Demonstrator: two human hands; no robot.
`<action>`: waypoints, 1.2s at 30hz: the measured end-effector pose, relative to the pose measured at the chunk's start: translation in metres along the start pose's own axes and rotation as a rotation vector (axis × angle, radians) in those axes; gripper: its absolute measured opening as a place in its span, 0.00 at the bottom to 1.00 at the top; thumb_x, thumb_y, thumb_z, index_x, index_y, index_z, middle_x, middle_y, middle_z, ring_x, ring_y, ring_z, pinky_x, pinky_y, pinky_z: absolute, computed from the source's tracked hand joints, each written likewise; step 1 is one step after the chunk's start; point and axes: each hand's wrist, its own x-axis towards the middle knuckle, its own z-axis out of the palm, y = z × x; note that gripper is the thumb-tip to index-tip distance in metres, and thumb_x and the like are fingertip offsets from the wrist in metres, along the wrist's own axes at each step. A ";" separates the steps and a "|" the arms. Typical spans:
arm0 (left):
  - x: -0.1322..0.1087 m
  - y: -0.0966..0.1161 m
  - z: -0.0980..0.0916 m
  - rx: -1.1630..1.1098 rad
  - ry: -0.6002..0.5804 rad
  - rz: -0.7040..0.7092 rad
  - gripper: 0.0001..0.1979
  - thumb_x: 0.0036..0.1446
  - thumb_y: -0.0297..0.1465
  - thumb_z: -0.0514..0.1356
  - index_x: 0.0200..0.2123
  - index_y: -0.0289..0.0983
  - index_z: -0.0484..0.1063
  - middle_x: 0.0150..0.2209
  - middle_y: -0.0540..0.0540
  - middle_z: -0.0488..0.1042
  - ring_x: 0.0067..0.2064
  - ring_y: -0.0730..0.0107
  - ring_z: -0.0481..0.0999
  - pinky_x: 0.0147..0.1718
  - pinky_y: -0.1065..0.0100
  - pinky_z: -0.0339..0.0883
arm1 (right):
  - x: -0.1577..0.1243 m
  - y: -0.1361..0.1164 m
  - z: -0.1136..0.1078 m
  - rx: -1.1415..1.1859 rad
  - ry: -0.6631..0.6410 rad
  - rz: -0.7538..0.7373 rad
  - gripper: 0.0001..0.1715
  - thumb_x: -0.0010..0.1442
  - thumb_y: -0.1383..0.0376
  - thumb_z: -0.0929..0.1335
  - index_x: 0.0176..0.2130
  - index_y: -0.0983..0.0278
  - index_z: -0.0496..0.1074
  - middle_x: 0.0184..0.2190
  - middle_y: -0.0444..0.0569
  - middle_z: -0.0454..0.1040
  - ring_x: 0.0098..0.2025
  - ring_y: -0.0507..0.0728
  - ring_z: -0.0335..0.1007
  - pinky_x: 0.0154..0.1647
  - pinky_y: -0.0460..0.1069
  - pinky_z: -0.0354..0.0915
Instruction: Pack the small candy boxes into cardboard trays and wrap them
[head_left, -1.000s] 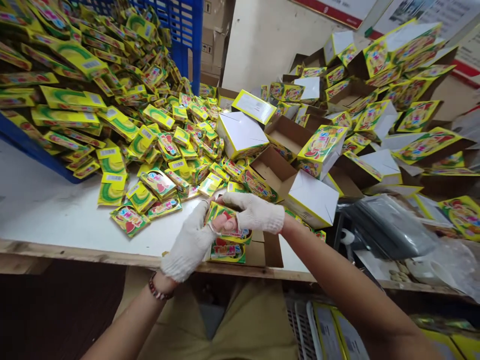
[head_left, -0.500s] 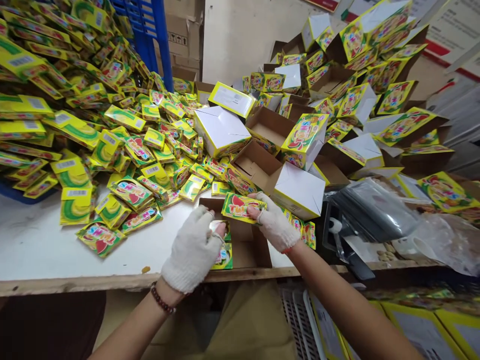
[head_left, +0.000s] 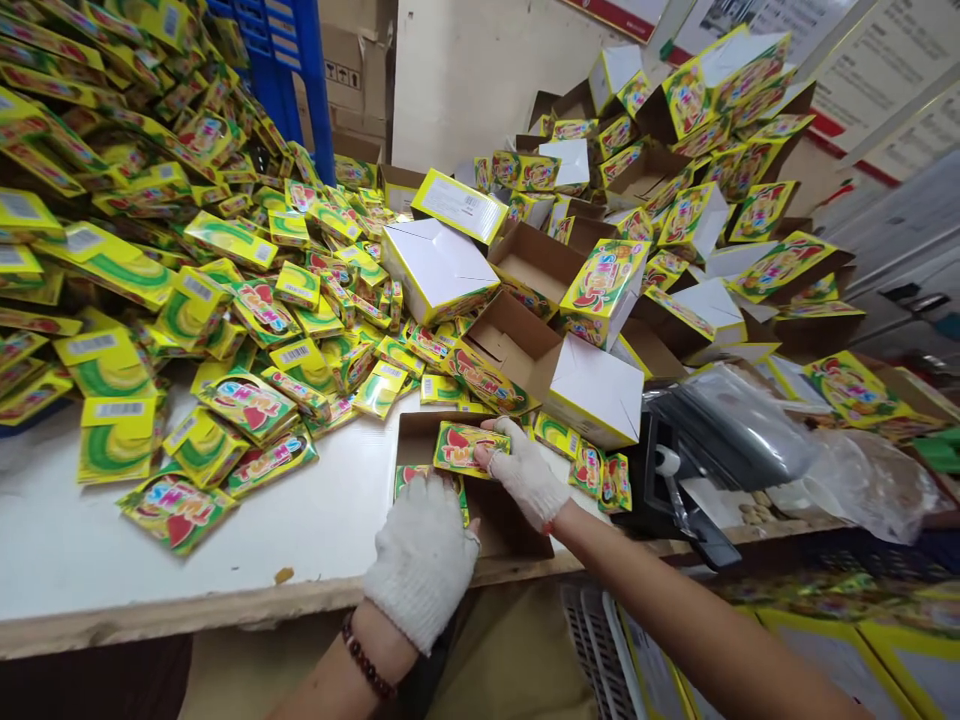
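Both hands work at an open cardboard box (head_left: 517,530) with a brown inside, which sits at the near edge of the white desk (head_left: 300,530). The right hand (head_left: 521,475), in a white glove that leaves the thumb tip bare, grips the right end of a green and yellow packet (head_left: 459,447) printed with a watermelon slice. That packet lies level over the far part of the box; whether it touches the bottom, I cannot tell. The left hand (head_left: 426,560), gloved too and with a beaded bracelet (head_left: 366,662) at its wrist, rests palm down over the box's left side, its fingers on a second packet (head_left: 411,475); whether they grasp it or only press on it, I cannot tell, as the glove hides them. To the left, a large heap of similar packets (head_left: 259,310) spreads across the desk beside a blue crate (head_left: 307,90). Beyond the box and to its right, printed cartons (head_left: 596,385) lie jumbled together, several open with brown insides showing, others turned with white ends up. 2 upright-printed packets (head_left: 587,468) lie just right of the right hand, near clear plastic bags (head_left: 750,430).
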 end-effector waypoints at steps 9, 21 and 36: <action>0.002 0.001 -0.010 -0.093 -0.119 -0.029 0.22 0.59 0.36 0.56 0.50 0.28 0.75 0.48 0.27 0.75 0.51 0.41 0.72 0.46 0.50 0.68 | 0.028 0.005 0.001 0.350 -0.312 0.258 0.40 0.35 0.48 0.78 0.41 0.60 0.63 0.40 0.49 0.73 0.38 0.56 0.70 0.30 0.48 0.66; 0.001 -0.001 -0.016 -0.166 -0.185 -0.064 0.24 0.59 0.36 0.56 0.54 0.27 0.73 0.53 0.27 0.73 0.55 0.40 0.72 0.50 0.49 0.69 | 0.040 -0.010 0.006 0.240 -0.342 0.432 0.30 0.39 0.56 0.80 0.38 0.63 0.69 0.41 0.51 0.78 0.40 0.58 0.72 0.33 0.50 0.65; -0.003 -0.001 -0.018 -0.223 -0.215 -0.100 0.25 0.61 0.36 0.56 0.58 0.28 0.70 0.55 0.30 0.71 0.58 0.43 0.69 0.55 0.50 0.67 | 0.034 -0.009 0.017 0.174 -0.063 0.406 0.14 0.53 0.59 0.71 0.39 0.61 0.68 0.35 0.49 0.76 0.35 0.55 0.72 0.34 0.49 0.69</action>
